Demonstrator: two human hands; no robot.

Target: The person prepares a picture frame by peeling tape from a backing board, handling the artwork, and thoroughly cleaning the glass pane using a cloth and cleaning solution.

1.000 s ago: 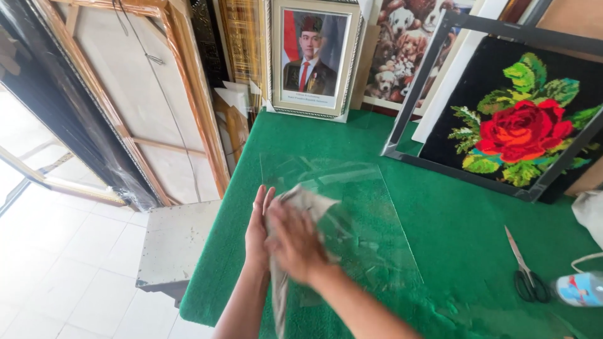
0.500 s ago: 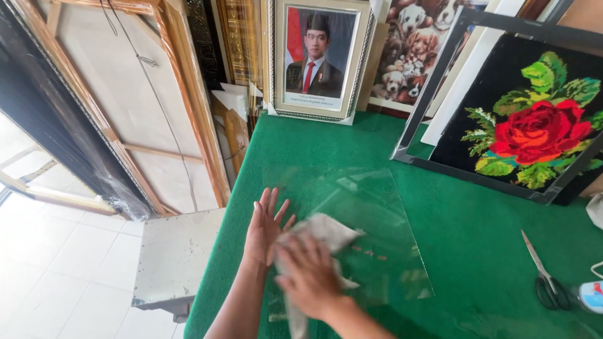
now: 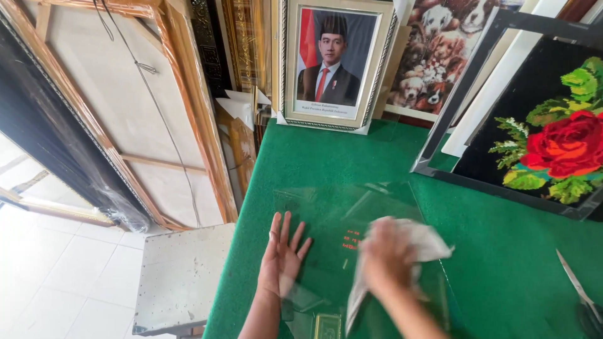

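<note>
Wiping the clear glass pane (image 3: pixel 352 220) near the green desk's (image 3: pixel 502 251) left edge works best with the left hand (image 3: pixel 281 254) flat, fingers released, while the right hand (image 3: pixel 386 260) keeps its grip clenched on the crumpled white cloth (image 3: pixel 424 242).

right hand (image 3: pixel 384 258) blurred, scissors (image 3: pixel 581 295) cut off (edge)

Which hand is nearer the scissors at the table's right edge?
Right. The right hand, holding a cloth, is between the left hand and the scissors; the left hand lies flat farther away.

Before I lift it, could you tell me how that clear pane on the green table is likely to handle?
The glass pane looks thin, flat and rigid, so probably fragile and sharp-edged. It reflects light, so likely slippery; the left hand presses it flat.
</note>
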